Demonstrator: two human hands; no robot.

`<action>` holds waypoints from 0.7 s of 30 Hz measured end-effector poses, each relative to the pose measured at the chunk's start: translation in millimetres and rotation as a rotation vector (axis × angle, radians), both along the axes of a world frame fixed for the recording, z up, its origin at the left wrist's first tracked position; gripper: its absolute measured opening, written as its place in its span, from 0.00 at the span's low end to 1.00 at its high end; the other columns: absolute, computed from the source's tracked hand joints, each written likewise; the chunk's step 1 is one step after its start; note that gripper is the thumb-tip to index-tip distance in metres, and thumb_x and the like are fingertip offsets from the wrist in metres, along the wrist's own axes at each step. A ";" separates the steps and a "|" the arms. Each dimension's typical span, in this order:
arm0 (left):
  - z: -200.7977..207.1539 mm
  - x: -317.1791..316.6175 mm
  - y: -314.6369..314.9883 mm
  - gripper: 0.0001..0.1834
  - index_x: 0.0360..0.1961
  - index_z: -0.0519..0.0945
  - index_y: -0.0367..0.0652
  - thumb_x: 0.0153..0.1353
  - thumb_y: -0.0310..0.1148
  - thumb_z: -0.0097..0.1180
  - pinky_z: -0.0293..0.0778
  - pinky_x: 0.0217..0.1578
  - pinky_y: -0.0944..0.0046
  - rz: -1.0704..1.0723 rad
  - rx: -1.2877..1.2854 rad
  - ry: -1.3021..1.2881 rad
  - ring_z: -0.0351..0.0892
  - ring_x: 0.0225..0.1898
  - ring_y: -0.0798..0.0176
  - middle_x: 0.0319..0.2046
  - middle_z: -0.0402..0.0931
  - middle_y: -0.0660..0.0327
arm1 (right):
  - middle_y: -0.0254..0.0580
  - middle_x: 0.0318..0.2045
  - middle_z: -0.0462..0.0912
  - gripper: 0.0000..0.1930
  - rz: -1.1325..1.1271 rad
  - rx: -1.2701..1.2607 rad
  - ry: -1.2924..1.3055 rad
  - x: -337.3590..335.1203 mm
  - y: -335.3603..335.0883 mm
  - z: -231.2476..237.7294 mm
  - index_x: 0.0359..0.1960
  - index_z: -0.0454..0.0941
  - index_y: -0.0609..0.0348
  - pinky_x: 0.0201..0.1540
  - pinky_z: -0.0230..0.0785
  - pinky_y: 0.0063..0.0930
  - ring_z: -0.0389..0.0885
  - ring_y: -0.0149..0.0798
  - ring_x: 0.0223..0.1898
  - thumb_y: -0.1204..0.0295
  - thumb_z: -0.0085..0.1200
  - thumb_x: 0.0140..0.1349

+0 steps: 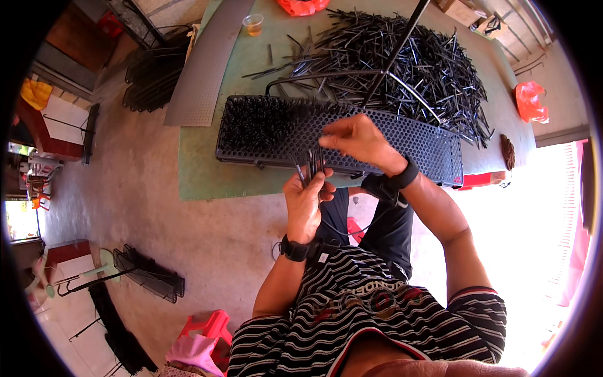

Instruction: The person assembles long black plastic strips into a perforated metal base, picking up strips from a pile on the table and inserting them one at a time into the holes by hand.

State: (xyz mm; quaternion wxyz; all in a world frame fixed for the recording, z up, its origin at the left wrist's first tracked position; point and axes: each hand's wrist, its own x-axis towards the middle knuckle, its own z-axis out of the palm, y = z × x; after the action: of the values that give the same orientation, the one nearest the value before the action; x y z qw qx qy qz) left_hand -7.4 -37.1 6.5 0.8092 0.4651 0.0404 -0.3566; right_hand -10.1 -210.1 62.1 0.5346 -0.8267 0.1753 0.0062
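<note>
My left hand is closed around a small bunch of thin black strips, their ends pointing up past the fingers. Just above and to the right, my right hand has its thumb and fingers pinched together over the perforated panel; what lies between the fingertips is too small to make out. The long black perforated panel rests along the table's near edge. Dense upright black tufts cover its left part, while bare holes show on the right. A black metal rod frame rises behind it.
A large heap of loose black strips covers the green table behind the panel. A perforated sheet, a cup of amber liquid and red plastic bags lie around it. A red stool stands at lower left.
</note>
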 end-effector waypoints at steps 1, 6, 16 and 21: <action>1.6 0.3 -2.2 0.09 0.40 0.75 0.37 0.59 0.26 0.53 0.71 0.20 0.70 -0.012 -0.007 0.002 0.76 0.22 0.67 0.33 0.78 0.55 | 0.39 0.18 0.79 0.11 0.040 0.184 0.010 1.3 2.9 -7.1 0.31 0.77 0.71 0.20 0.67 0.20 0.76 0.24 0.18 0.71 0.57 0.55; 6.8 1.6 -0.7 0.06 0.38 0.75 0.37 0.60 0.25 0.51 0.73 0.22 0.69 0.146 0.013 -0.050 0.76 0.24 0.66 0.33 0.78 0.54 | 0.42 0.20 0.80 0.08 -0.178 0.105 -0.267 16.1 12.4 -0.3 0.36 0.74 0.68 0.22 0.70 0.22 0.79 0.28 0.21 0.77 0.52 0.56; -6.1 9.8 20.5 0.04 0.31 0.74 0.35 0.60 0.25 0.51 0.76 0.24 0.65 0.168 -0.034 0.046 0.76 0.22 0.65 0.24 0.74 0.58 | 0.46 0.26 0.79 0.08 -0.107 -0.269 -0.563 42.8 19.0 -19.4 0.41 0.65 0.65 0.29 0.73 0.22 0.83 0.35 0.30 0.82 0.45 0.60; -4.7 11.1 22.7 0.04 0.30 0.75 0.35 0.59 0.26 0.53 0.75 0.22 0.66 0.174 0.003 0.063 0.75 0.21 0.65 0.24 0.74 0.60 | 0.52 0.24 0.77 0.07 -0.103 -0.344 -0.590 41.8 23.7 -17.4 0.38 0.66 0.65 0.27 0.72 0.31 0.81 0.44 0.28 0.82 0.46 0.59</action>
State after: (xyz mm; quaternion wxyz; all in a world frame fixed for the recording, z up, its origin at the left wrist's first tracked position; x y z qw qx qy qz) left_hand 3.7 -14.4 1.8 0.8347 0.4496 0.1067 -0.2995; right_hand 31.7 -186.4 44.7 0.4149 -0.8609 0.0532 -0.2896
